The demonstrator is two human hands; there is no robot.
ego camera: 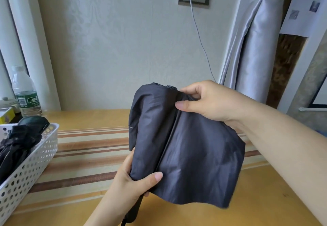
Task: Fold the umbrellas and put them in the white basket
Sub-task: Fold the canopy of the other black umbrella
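A dark grey collapsed umbrella (185, 146) is held upright above the wooden table, its loose canopy hanging in folds and its tip cap pointing up. My left hand (134, 181) grips the lower part of the canopy near the handle, thumb across the fabric. My right hand (205, 102) pinches a fold of fabric just under the top cap. At the left stands the white perforated basket (31, 169), and inside it lies a folded black umbrella (19, 144).
A striped cloth (88, 148) runs across the wooden table (265, 199). A water bottle (25, 93) and a small yellow box (7, 115) stand behind the basket. A cable (200, 36) hangs from a wall socket; a grey curtain (251, 45) hangs at the right.
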